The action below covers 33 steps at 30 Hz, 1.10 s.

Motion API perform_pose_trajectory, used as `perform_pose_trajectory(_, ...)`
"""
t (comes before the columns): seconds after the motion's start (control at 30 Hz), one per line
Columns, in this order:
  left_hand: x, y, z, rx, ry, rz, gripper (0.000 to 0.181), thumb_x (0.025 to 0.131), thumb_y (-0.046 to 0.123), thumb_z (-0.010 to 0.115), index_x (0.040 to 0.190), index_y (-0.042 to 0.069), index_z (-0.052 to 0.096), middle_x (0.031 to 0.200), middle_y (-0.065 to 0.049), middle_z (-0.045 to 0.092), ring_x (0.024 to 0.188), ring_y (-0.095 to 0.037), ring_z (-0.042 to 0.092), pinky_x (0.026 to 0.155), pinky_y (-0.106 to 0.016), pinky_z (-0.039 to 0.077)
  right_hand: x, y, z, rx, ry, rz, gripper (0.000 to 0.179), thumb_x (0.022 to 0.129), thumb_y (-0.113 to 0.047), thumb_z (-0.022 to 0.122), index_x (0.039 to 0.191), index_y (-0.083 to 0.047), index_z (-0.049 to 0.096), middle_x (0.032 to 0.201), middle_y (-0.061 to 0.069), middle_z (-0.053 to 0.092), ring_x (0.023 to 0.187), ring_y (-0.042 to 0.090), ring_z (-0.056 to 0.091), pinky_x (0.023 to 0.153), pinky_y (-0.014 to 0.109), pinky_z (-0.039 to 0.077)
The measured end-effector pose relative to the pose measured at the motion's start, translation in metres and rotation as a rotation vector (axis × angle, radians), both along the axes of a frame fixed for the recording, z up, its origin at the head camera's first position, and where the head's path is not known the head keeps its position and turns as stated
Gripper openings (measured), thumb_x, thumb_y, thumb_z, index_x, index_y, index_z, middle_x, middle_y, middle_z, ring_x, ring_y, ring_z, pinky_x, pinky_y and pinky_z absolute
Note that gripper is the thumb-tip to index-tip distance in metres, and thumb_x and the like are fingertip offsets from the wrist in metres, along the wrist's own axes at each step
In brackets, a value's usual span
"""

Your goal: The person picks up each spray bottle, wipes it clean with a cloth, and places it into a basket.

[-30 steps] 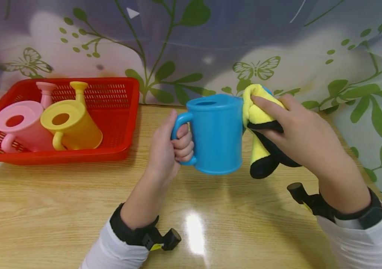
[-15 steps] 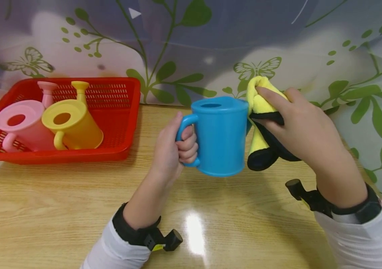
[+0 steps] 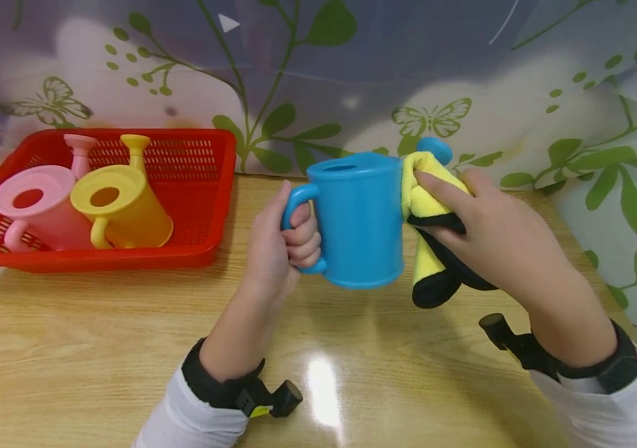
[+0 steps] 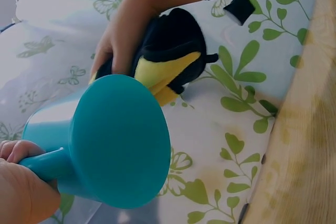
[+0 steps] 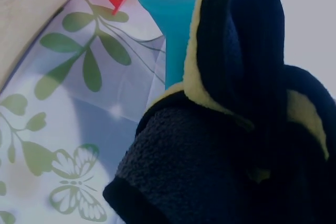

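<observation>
A blue watering can (image 3: 358, 224) is held up over the table, its round base facing the left wrist camera. My left hand (image 3: 276, 239) grips its handle, fingers curled through the loop. On the far side, my right hand (image 3: 497, 230) holds a yellow and black cloth (image 3: 430, 199) bunched against the can's spout side. The blue spout head (image 3: 434, 149) shows above the cloth, while most of the spout is hidden. In the right wrist view the dark folds of the cloth (image 5: 184, 156) fill much of the picture and hide the fingers.
A red basket (image 3: 127, 260) stands at the left on the wooden table (image 3: 127, 348). In it lie a pink watering can (image 3: 43, 186) and a yellow watering can (image 3: 122, 211). A leaf-patterned curtain (image 3: 318, 81) hangs behind the table.
The cloth and right hand slid up toward the spout head, then back down, baring the spout head again. The blue can shifted slightly right, then back left, still in the left hand.
</observation>
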<state>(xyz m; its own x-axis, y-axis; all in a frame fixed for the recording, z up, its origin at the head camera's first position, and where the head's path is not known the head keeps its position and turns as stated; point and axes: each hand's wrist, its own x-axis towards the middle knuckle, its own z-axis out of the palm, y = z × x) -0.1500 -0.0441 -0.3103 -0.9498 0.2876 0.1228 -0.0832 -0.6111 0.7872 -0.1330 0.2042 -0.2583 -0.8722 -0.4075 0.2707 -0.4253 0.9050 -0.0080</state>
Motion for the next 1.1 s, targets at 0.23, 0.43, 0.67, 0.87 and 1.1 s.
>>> perform_pose_trajectory(0.23,-0.001,-0.003,0.0,0.016,0.021,0.016,0.052,0.106,0.033,0.022,0.057,0.021,0.036,0.043,0.012,0.031,0.036,-0.005,0.021,0.04,-0.022,0.012,0.001,0.006,-0.015,-0.034,0.014,0.108,0.065,0.079,-0.015,0.079,0.138,-0.015,0.052,0.097,0.017,0.05,0.051,0.018,0.037,0.046,0.032,0.032)
perform_pose_trajectory(0.43,-0.002,-0.006,0.0,0.047,0.004,0.047,0.053,0.106,0.033,0.022,0.057,0.022,0.038,0.043,0.013,0.033,0.035,-0.002,0.024,0.041,-0.022,0.009,0.003,0.011,-0.026,-0.035,0.037,0.194,0.066,0.074,-0.014,0.083,0.134,-0.016,0.054,0.099,0.015,0.051,0.055,0.016,0.04,0.048,0.031,0.034)
perform_pose_trajectory(0.67,-0.002,-0.006,0.001,0.049,-0.016,0.078,0.051,0.106,0.035,0.024,0.058,0.021,0.036,0.044,0.012,0.03,0.035,-0.004,0.022,0.042,-0.022,0.009,0.007,0.021,-0.036,0.009,-0.027,0.248,0.065,0.075,-0.017,0.082,0.134,-0.018,0.055,0.098,0.01,0.052,0.058,0.011,0.039,0.049,0.027,0.034)
perform_pose_trajectory(0.87,-0.002,-0.006,0.001,0.047,-0.014,0.058,0.051,0.106,0.034,0.025,0.057,0.021,0.037,0.042,0.013,0.033,0.035,-0.004,0.022,0.042,-0.022,0.01,0.009,0.028,-0.038,0.025,-0.043,0.303,0.066,0.073,-0.014,0.083,0.132,-0.02,0.055,0.098,0.007,0.054,0.059,0.009,0.041,0.052,0.027,0.037)
perform_pose_trajectory(1.1,-0.003,-0.004,0.001,0.04,-0.018,0.043,0.052,0.106,0.034,0.023,0.057,0.021,0.036,0.042,0.012,0.032,0.036,-0.006,0.019,0.041,-0.022,0.009,0.011,0.026,-0.033,0.027,-0.038,0.258,0.068,0.075,-0.013,0.081,0.136,-0.022,0.051,0.106,0.013,0.055,0.057,0.012,0.045,0.05,0.028,0.037)
